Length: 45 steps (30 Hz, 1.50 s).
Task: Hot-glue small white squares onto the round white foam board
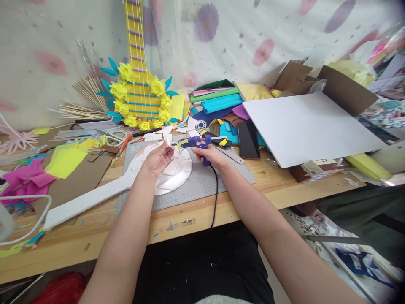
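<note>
My right hand (209, 155) is closed round a blue hot glue gun (198, 142), its nozzle pointing left and its black cord hanging over the table edge. My left hand (160, 158) pinches a small white foam board piece (168, 138) close to the nozzle. Beneath both hands lies a white guitar-shaped foam board cutout (91, 200), its long neck reaching to the lower left. Several loose white pieces (171, 167) rest on its round body, partly hidden by my left hand. Under the body is a grey cutting mat (190, 195).
A yellow guitar model (142, 95) with paper flowers stands at the back. Scissors (115, 137) and an orange-handled cutter (124, 144) lie left. To the right are a phone (247, 140), a metal ruler (232, 156) and a large white board (310, 126). Coloured paper rolls (221, 103) lie behind.
</note>
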Available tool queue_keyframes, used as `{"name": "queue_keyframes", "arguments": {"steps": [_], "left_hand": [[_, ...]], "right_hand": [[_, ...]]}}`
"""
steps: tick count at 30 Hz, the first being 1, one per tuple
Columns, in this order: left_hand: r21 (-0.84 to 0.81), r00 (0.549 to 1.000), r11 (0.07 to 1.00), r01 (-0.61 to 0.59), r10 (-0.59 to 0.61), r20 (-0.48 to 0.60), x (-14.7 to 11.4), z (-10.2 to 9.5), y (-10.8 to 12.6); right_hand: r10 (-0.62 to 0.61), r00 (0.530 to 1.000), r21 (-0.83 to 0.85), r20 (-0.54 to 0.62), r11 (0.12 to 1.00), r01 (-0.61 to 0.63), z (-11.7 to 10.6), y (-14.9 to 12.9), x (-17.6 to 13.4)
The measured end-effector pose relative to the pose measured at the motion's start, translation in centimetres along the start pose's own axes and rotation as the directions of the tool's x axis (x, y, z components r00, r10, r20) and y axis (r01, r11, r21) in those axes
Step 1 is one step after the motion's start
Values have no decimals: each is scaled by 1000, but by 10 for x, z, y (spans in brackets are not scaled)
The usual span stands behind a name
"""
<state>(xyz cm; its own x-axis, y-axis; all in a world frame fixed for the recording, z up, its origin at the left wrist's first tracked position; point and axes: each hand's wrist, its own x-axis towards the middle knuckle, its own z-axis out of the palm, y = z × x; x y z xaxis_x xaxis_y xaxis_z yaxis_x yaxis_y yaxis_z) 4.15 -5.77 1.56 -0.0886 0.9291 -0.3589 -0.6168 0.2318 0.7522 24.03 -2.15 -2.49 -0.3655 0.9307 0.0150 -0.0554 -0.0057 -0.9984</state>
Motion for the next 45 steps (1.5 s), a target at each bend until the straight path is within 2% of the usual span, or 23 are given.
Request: {"name": "queue_keyframes", "arguments": {"steps": [5, 9, 12, 16, 18, 22, 27, 29, 33, 34, 35, 36, 38, 40, 42, 45], "left_hand": [[35, 1000, 999, 14, -14, 16, 1, -1, -2], [24, 998, 999, 26, -27, 50, -1, -1, 2], [-45, 993, 996, -83, 86, 81, -9, -1, 17], [-88, 949, 949, -304, 310, 64, -21, -6, 44], [-11, 937, 937, -348, 348, 38, -22, -11, 55], [278, 926, 890, -362, 378, -7, -16, -19, 71], [617, 917, 720, -318, 399, 6, -8, -17, 79], [687, 923, 667, -288, 385, 13, -1, -17, 82], [746, 937, 621, -242, 348, 15, 20, -23, 86], [780, 936, 578, -239, 351, 27, 24, -25, 87], [836, 932, 497, -234, 361, 47, 26, -27, 88], [901, 926, 373, -219, 372, 71, 27, -27, 89], [988, 914, 54, -147, 390, 114, 25, -27, 92], [976, 915, -205, -74, 374, 148, 20, -27, 94], [952, 923, -305, -29, 358, 143, 17, -30, 96], [958, 930, -286, 7, 355, 99, 20, -40, 98]], "right_hand": [[-7, 1000, 22, -9, 1000, 7, 3, -3, -2], [13, 997, 136, -72, 991, -3, 5, -7, -2], [20, 988, 243, -154, 970, 18, 3, -6, 2], [45, 975, 317, -218, 948, 27, -3, -2, 8], [58, 973, 340, -224, 940, 22, -5, 0, 11], [95, 965, 358, -244, 934, -1, -6, 2, 13], [110, 962, 352, -251, 936, -15, -4, 4, 14], [112, 961, 359, -252, 933, -15, -4, 4, 13], [113, 961, 357, -254, 934, -16, -4, 4, 13], [116, 960, 357, -255, 934, -18, -4, 5, 13], [117, 960, 358, -256, 933, -18, -4, 5, 13], [117, 959, 360, -257, 933, -17, -4, 5, 14], [112, 960, 360, -255, 933, -13, -4, 5, 14], [107, 961, 356, -254, 934, -10, -3, 5, 14], [109, 960, 359, -257, 933, -10, -3, 5, 14], [117, 958, 370, -263, 929, -12, -2, 4, 13]]}}
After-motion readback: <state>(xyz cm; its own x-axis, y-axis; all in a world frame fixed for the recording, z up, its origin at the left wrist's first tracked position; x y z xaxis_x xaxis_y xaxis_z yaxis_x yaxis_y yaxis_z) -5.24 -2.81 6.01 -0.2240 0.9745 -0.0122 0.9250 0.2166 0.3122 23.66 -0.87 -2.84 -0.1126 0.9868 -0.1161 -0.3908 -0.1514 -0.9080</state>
